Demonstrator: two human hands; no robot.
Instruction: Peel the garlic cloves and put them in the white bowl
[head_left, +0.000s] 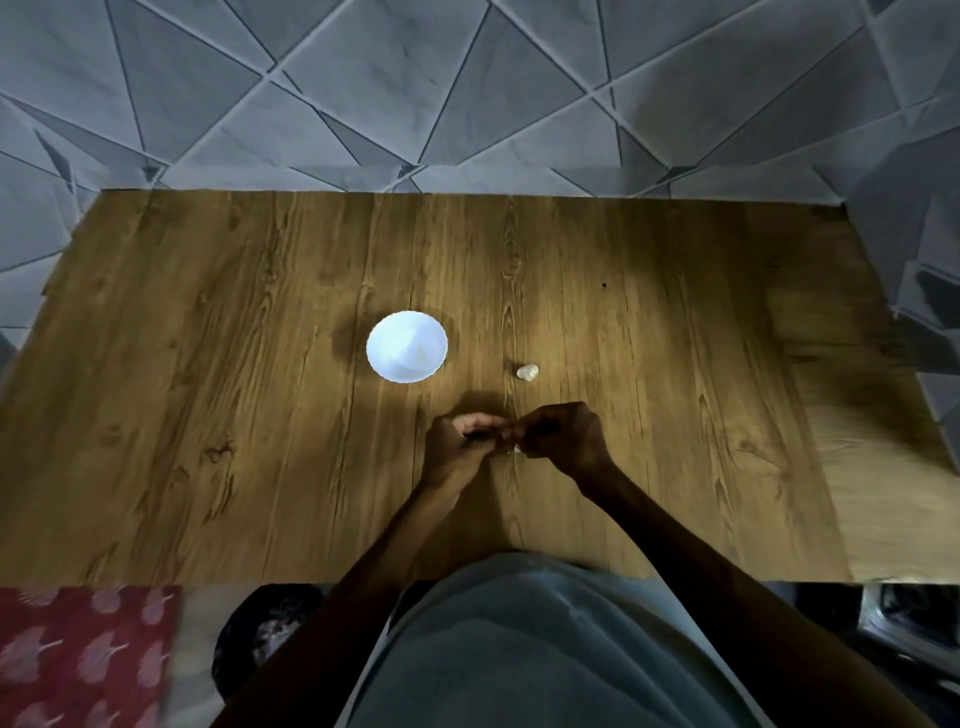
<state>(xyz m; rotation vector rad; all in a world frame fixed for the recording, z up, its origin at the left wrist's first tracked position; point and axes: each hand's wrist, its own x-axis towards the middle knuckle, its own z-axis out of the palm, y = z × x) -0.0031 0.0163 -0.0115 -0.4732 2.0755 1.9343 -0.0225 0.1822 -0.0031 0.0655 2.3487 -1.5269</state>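
Wooden table (208, 364): left hand (457, 447), right hand (566, 436) pinch garlic clove (516, 450)

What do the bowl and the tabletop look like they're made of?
White bowl: smooth, bright, opaque, with a faintly scalloped rim; probably glazed ceramic or opal glass, though melamine can't be ruled out. Table: wood-grain pattern with knots in long plank strips, flat and matte; looks like printed laminate or vinyl over board rather than solid wood, but that is not certain.

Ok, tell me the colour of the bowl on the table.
The bowl is plain white, seen best in the head view.
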